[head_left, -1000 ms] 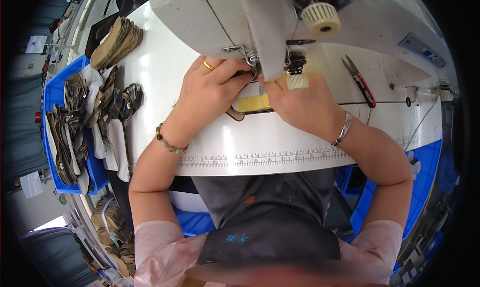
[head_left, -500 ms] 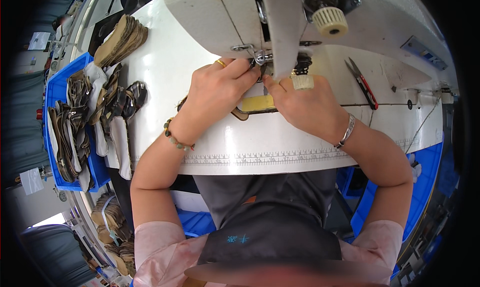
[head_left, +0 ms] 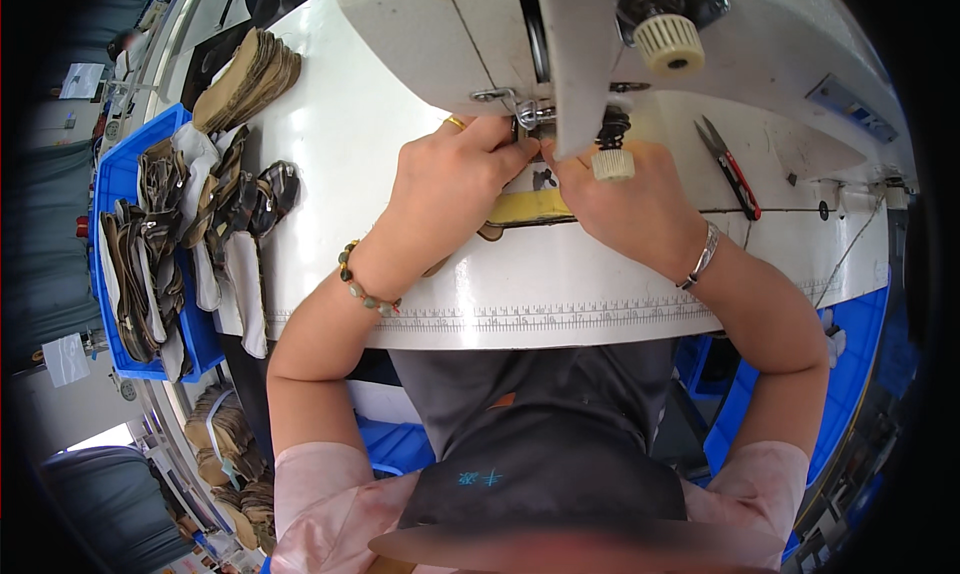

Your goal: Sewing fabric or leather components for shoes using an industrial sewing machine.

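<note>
Both my hands are at the needle area of a white sewing machine (head_left: pixel 450 44), just beneath its presser foot. My left hand (head_left: pixel 445 179) has thumb and fingers pinched together beside the foot. What it grips is hidden. My right hand (head_left: pixel 630 204) comes from the other side with its fingers closed, its fingertips close to the left ones, partly behind the machine's cream knob (head_left: pixel 613 165). A yellow strip (head_left: pixel 525 207) with a dark lower edge shows between the hands. Brown material (head_left: pixel 436 267) peeks out next to my left wrist, the rest being covered.
Red-handled thread snips (head_left: pixel 738 179) lie right of the machine head. At left, a blue bin (head_left: pixel 107 189) holds many fabric pieces, with a stack of brown sole-shaped pieces (head_left: pixel 245 79) behind. A ruler scale (head_left: pixel 560 315) runs along the table's front edge.
My left hand has moved slightly right, its wrist lower. The yellow strip shows farther right. A dark edge left of my left wrist no longer shows; brown material now appears on its right.
</note>
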A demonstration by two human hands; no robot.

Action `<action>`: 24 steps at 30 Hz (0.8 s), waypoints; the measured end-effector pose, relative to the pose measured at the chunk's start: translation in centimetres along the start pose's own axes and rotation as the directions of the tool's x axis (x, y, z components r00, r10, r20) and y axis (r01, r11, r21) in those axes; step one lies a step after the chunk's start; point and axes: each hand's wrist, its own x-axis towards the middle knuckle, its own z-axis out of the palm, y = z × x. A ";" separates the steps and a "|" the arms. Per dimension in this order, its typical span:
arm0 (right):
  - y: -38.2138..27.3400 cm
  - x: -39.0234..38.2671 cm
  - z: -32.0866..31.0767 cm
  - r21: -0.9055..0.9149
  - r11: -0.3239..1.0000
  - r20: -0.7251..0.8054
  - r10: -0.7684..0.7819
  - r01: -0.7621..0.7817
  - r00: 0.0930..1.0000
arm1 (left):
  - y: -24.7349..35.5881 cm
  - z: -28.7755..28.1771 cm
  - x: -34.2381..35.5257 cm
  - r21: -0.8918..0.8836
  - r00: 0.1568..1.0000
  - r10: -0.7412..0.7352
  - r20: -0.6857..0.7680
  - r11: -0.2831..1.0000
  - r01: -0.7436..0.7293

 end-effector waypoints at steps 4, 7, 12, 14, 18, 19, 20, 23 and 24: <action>0.0 0.0 -0.2 -0.014 1.000 0.008 -0.016 0.016 1.000 | -0.4 0.0 -0.1 0.018 0.999 -0.034 0.034 0.999 0.033; 0.0 0.0 -0.5 -0.023 1.000 0.037 -0.016 0.017 0.999 | -0.3 -0.7 0.4 -0.025 0.997 -0.047 0.056 0.999 0.048; 0.0 -0.1 -0.8 0.025 0.999 -0.011 -0.026 0.026 1.000 | -2.0 -1.5 0.2 -0.445 0.982 -0.158 0.099 0.876 0.186; -0.1 0.0 -0.8 0.013 1.000 -0.018 -0.024 0.025 1.000 | -2.5 -1.3 -0.2 -0.665 0.952 -0.268 0.146 0.686 0.295; 0.1 0.1 -0.5 0.031 0.999 -0.029 -0.026 0.027 0.999 | -1.7 -1.3 -0.4 -0.586 0.947 -0.288 0.141 0.747 0.314; 0.2 0.1 -0.3 0.030 0.999 -0.027 -0.027 0.027 0.999 | -1.0 -1.5 -0.4 -0.432 0.978 -0.189 0.087 0.878 0.208; 0.3 0.1 -0.1 0.046 0.999 -0.014 -0.015 0.015 1.000 | -0.6 -1.6 -0.4 -0.256 0.995 -0.079 0.053 0.963 0.090; 0.7 0.1 0.3 0.039 0.999 0.015 -0.014 0.013 1.000 | -0.6 -1.5 -0.3 -0.104 0.983 0.163 -0.082 0.980 -0.171; 0.8 0.1 0.5 0.018 1.000 0.032 -0.023 0.022 0.999 | -0.5 -1.4 -0.2 -0.105 0.983 0.164 -0.083 0.979 -0.172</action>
